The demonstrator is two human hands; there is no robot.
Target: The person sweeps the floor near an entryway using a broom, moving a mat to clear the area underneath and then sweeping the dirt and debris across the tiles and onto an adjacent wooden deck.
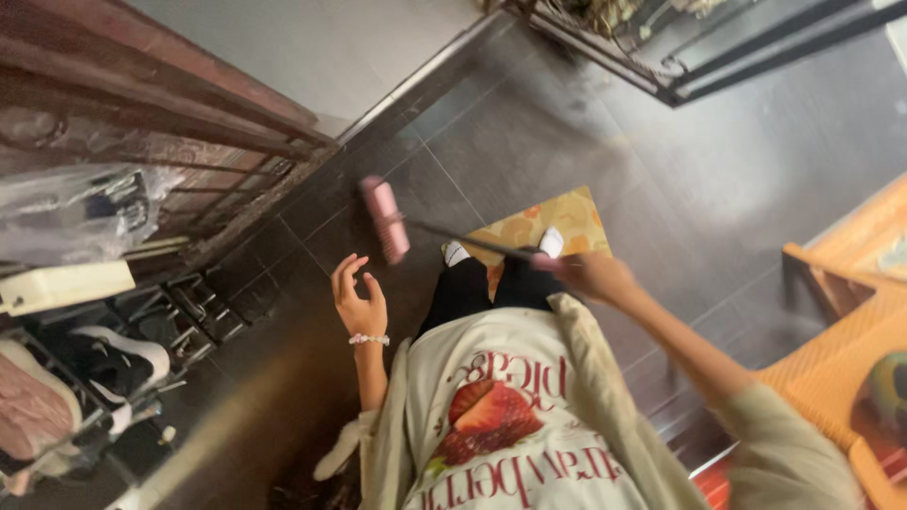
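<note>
Yellow mat [557,219] on dark tiles; shoe rack [142,331] (left); orange chair [850,312].

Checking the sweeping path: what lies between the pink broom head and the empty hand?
In the head view, only bare dark floor tile separates the broom head from the left hand.

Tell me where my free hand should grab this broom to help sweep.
Grip the thin dark handle between the pink brush head and your right hand, which already holds the far end. Bring your left hand, open and empty just below the head, up from beneath and wrap the fingers around the shaft. The bare handle is narrow enough to close on; the head is wide and bristled.
</note>
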